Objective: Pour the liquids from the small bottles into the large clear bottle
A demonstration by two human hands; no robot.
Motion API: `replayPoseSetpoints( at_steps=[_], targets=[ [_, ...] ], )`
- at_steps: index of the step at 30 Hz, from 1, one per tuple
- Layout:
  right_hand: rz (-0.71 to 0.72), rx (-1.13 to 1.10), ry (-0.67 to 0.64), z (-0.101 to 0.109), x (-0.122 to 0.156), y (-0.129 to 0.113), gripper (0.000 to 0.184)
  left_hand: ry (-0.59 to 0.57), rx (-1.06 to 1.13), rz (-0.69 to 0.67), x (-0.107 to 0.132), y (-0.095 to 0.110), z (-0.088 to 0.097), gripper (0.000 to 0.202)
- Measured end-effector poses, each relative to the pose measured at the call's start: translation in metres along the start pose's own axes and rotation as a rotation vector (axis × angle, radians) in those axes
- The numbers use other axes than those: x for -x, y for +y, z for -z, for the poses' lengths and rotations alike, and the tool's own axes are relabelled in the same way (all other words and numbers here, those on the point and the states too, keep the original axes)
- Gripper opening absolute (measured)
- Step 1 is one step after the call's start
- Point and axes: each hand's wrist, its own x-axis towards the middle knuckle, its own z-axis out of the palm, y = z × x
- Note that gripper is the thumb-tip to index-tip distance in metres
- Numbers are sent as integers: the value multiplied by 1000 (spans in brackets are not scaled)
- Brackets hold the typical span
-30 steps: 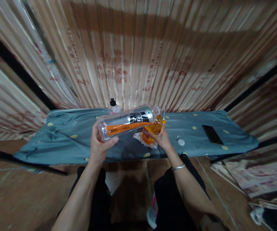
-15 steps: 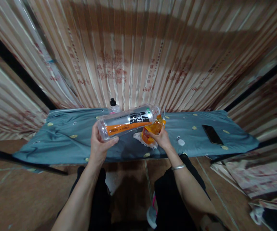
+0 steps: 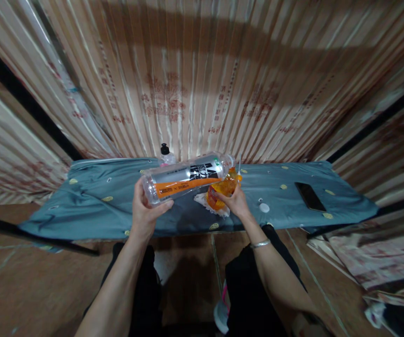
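My left hand (image 3: pixel 144 210) is closed around the base of a clear plastic bottle (image 3: pixel 187 177) with a grey, black and orange label. The bottle lies almost level above the table, its neck pointing right. My right hand (image 3: pixel 235 201) grips an orange plastic pouch (image 3: pixel 222 188) just under the bottle's neck; the bottle's mouth meets the pouch's top. A white cloth (image 3: pixel 209 204) lies on the table under the pouch. A small white cap (image 3: pixel 264 207) rests on the blue cloth to the right of my right hand.
A table covered with a blue patterned cloth (image 3: pixel 92 201) spans the view. A small bottle with a black cap (image 3: pixel 166 156) stands at the back. A dark phone (image 3: pixel 309 196) lies at the right. Striped curtains (image 3: pixel 202 79) hang behind. My knees sit under the table edge.
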Motion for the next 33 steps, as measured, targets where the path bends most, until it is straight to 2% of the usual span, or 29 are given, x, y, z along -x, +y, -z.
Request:
replayPoseSetpoints(
  at_steps=[11, 33],
  targets=[
    [18, 7, 16, -1, -2, 7, 83, 7, 5, -21, -1, -1, 0, 99],
    [12, -9, 16, -1, -2, 4, 84, 9, 19, -1, 0, -1, 0, 93]
  ],
)
